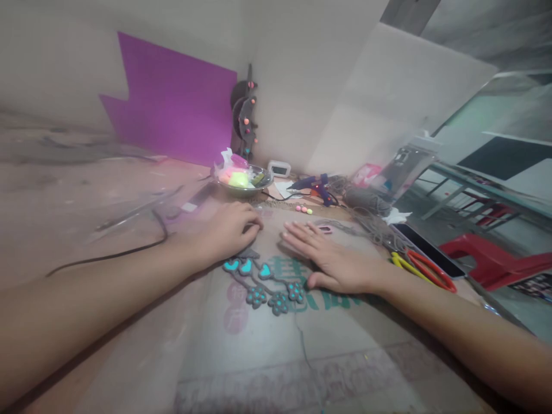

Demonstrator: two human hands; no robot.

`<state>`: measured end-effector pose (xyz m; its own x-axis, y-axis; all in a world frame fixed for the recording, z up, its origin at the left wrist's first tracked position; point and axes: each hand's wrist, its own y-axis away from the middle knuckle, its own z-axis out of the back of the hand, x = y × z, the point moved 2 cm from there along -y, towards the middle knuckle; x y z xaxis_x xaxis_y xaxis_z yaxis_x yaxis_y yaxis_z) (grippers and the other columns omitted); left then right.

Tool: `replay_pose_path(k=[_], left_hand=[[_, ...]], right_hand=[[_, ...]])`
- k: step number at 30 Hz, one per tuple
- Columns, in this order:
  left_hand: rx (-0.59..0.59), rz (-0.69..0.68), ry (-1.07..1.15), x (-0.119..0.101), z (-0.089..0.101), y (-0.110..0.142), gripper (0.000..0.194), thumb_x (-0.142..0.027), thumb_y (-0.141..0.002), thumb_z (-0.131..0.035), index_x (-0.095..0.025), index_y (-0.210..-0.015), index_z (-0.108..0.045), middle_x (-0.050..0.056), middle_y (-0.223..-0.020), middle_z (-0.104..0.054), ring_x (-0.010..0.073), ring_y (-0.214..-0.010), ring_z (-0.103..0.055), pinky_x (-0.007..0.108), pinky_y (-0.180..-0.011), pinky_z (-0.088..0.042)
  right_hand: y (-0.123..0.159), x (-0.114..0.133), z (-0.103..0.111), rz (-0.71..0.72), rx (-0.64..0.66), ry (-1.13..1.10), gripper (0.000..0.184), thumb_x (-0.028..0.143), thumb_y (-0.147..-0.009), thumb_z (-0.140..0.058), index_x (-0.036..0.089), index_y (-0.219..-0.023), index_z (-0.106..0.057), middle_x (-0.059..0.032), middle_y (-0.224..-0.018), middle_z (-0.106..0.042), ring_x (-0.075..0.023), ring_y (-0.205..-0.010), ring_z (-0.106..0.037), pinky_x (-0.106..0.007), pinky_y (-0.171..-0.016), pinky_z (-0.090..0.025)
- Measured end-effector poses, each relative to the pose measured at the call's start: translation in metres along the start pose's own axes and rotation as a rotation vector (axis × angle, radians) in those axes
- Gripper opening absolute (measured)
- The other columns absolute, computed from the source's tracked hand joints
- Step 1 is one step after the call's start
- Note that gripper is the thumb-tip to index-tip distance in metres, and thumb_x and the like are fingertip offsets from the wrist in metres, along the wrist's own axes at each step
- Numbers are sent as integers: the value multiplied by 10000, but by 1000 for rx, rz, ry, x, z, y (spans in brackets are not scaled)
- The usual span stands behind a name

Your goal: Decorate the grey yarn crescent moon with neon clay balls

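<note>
On the printed sheet in front of me lies a grey craft ornament [259, 282] with turquoise hearts and dotted flower shapes hanging from grey cords. My left hand [236, 227] rests just beyond its top end, palm down, fingers curled with the thumb close to them; whatever may be between them is hidden. A grey piece at the ornament's top is partly covered by that hand's wrist. To the right, my right hand [324, 253] lies flat with its fingers stretched out, holding nothing. Its thumb is near one dotted flower, apart from it.
At the back stand a metal bowl [241, 188] of bright lumps, a small digital clock [279, 168] and a glue gun [317, 187]. Small coloured balls [304, 210] lie before them. Grey yarn [366, 201], scissors [431, 270] and a phone [429, 250] are at right.
</note>
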<state>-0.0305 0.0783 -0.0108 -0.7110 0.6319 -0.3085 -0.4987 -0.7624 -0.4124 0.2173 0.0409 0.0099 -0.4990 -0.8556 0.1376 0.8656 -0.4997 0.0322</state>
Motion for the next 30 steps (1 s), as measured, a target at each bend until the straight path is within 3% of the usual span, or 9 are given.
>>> replay_pose_path(k=[6,11,15,19,23,27,30], left_hand=[[1,-8,-8,1,0,0,254,-201,-882,-509,-134,-967,-739,108,-966,-706,254,-964,-635,399,-900,-486],[-4,-23,9,3,-1,-1,250,-219,-879,-504,-157,-936,-739,87,-958,-712,251,-948,-636,403,-888,-488],[-3,-28,4,3,-2,-1,245,-226,-878,-506,-165,-928,-737,80,-959,-713,247,-942,-636,400,-885,-484],[1,-24,-7,3,-2,0,258,-233,-891,-499,-145,-942,-735,96,-956,-707,247,-954,-632,394,-895,-481],[5,-14,-11,2,-1,0,260,-223,-888,-500,-138,-963,-734,104,-973,-700,248,-966,-628,391,-898,-481],[8,-6,1,1,0,-1,256,-210,-879,-502,-145,-952,-739,101,-974,-702,250,-967,-627,396,-899,-480],[4,-2,9,1,0,-1,253,-217,-881,-503,-148,-938,-739,100,-964,-701,249,-963,-627,394,-897,-481]], right_hand=[[-28,3,-4,81,4,-38,880,692,-932,-360,171,-1594,-105,-128,-1666,-20,-285,-1528,52,-562,-1214,20],[0,-13,4,-59,44,-21,922,662,-918,-462,189,-1597,-54,-123,-1665,32,-300,-1521,86,-568,-1215,-6],[14,11,2,-8,106,-59,961,649,-902,-512,178,-1596,-43,-130,-1662,16,-289,-1525,53,-546,-1224,-27],[-10,33,-6,125,75,-79,940,644,-902,-519,186,-1595,-80,-112,-1659,1,-280,-1522,86,-548,-1220,13],[-26,14,-6,89,36,-76,897,669,-923,-435,187,-1594,-85,-109,-1664,14,-274,-1521,95,-558,-1213,27],[-2,-12,-4,-55,31,-48,867,648,-943,-412,213,-1595,-41,-108,-1666,38,-274,-1521,101,-570,-1213,-3],[19,-5,-4,-48,35,-14,930,653,-908,-491,238,-1596,-22,-104,-1667,42,-292,-1525,64,-567,-1216,-5]])
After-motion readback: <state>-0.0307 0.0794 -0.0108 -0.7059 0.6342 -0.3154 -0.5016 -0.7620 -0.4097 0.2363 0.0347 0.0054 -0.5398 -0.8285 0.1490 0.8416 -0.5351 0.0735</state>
